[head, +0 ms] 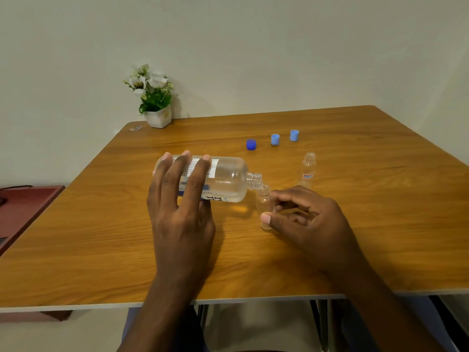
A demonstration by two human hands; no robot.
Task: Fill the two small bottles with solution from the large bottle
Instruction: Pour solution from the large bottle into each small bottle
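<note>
Your left hand (181,212) grips big clear plastic bottle (225,180) tipped sideways, fingers (200,171) spread; right hand (308,219) pinches small clear glass bottle (265,204) at its mouth.

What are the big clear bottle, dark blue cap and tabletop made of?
The large clear bottle looks like glossy transparent plastic, possibly glass: liquid shows through. The dark blue round cap looks like matte moulded plastic. The brown tabletop seems wood-grain laminate, with a pale edge.

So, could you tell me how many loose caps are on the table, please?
3, in a far row: dark blue cap left, light blue middle cap, light blue right cap.
</note>
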